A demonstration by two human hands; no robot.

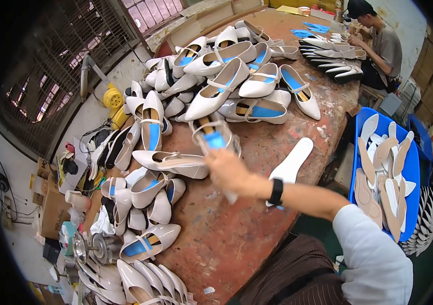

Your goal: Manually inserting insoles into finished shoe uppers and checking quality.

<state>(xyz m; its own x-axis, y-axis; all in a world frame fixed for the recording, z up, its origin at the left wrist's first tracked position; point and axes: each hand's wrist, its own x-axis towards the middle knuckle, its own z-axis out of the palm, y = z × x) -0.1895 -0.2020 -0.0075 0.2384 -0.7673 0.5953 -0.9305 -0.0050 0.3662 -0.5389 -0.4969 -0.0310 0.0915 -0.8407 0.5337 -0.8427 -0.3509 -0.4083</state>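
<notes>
Glossy beige strap shoe with a blue patch inside (214, 140) is pretty blurry, over the worn reddish-brown tabletop (226, 239) beside a heap of similar shoes (209, 105). Right hand (229, 170) has it gripped at one end; can't tell the left hand's grip. White sole-shaped insert (295, 155) lies nearby.

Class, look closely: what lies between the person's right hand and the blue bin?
In the head view, a white insole lies on the tabletop between the right hand and the blue bin.
</notes>
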